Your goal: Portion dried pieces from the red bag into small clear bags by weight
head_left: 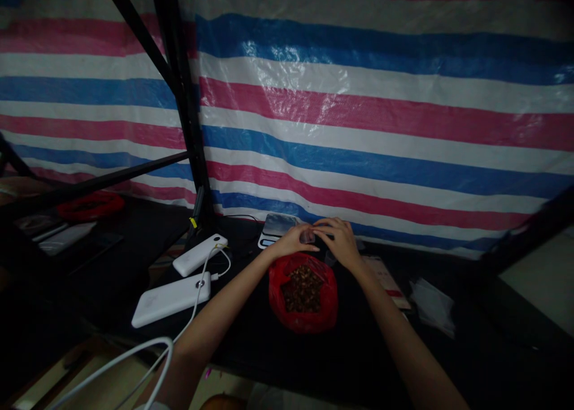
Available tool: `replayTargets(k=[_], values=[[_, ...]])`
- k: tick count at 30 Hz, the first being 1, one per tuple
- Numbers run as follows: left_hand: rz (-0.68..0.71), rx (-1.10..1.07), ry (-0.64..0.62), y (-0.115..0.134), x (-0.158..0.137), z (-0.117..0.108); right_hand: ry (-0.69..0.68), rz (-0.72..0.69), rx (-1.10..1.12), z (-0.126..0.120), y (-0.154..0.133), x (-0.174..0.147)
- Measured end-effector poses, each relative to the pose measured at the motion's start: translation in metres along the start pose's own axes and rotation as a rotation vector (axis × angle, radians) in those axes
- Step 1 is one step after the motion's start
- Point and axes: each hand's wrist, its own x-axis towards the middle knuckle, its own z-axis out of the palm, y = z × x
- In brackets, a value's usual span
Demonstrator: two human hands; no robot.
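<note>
Here we are, both my hands up just beyond the red bag, right over its far edge! My left hand (293,240) has its thumb and fingers curled around a small clear piece (307,237), gripping it. My right hand (339,241) comes in from the other side, fingers bent, tips right at that piece; whether they pinch it too, I cannot tell. And the red bag (278,319) itself? Open-mouthed on the black tabletop (251,341), between my forearms, with brown bits (304,290) inside! Beyond the bag and a little left, a scale (280,225) with a dark plate. Well left of the bag, two white power banks (173,299), a white cable (196,305) running over them. Right of the bag, a printed packet (386,280), and farther right, clear plastic sleeves (433,307)!
</note>
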Motion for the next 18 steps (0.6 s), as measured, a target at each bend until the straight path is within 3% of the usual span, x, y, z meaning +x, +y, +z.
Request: replayTargets(k=[5,13,18], values=[[-0.014,0.171,0.061,-0.030,0.008,-0.007,0.085,0.207,0.002,0.004,0.023,-0.021],[-0.194,0.610,-0.021,-0.082,0.028,-0.032,-0.252,0.502,0.063,0.051,0.067,-0.104],[-0.276,0.646,-0.025,-0.095,0.028,-0.034,-0.270,0.583,0.092,0.066,0.067,-0.116]])
